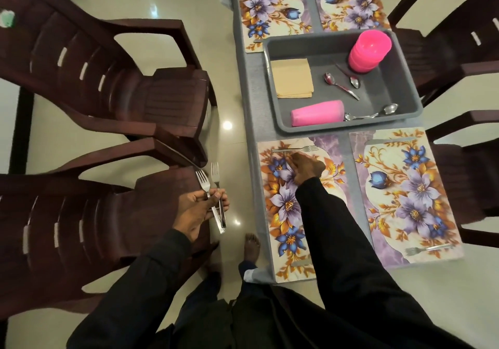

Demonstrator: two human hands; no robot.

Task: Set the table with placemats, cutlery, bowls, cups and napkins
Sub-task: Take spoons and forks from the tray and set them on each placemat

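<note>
Fork (295, 148) placement is the step in hand. One fork lies across the far edge of the near-left placemat (286, 213), tines pointing toward the middle of the surface (251, 92). The right hand (306, 169) rests on that placemat just beside the fork's handle, its fingers bent loosely down and gripping nothing that I can see. The left hand (199, 208) is off to the side, over the floor by a brown chair (108, 213), pinching two more forks (213, 194) by their handles with the tines up.

To do this well, I would nudge the fork square with the placemat's edge. I would then pass one fork at a time from left to right, rather than reaching across with both. The near-right placemat (405, 194) already has a fork (428, 250) at its near edge. The two held forks therefore probably belong on the two far placemats (270, 8), past the grey tub (405, 84).

The tub sits between the near and far pairs of placemats. It holds folded napkins (293, 78), stacked pink bowls (370, 51), pink cups (317, 116) lying on their side, and loose spoons (341, 85). All of these are well beyond both hands.
</note>
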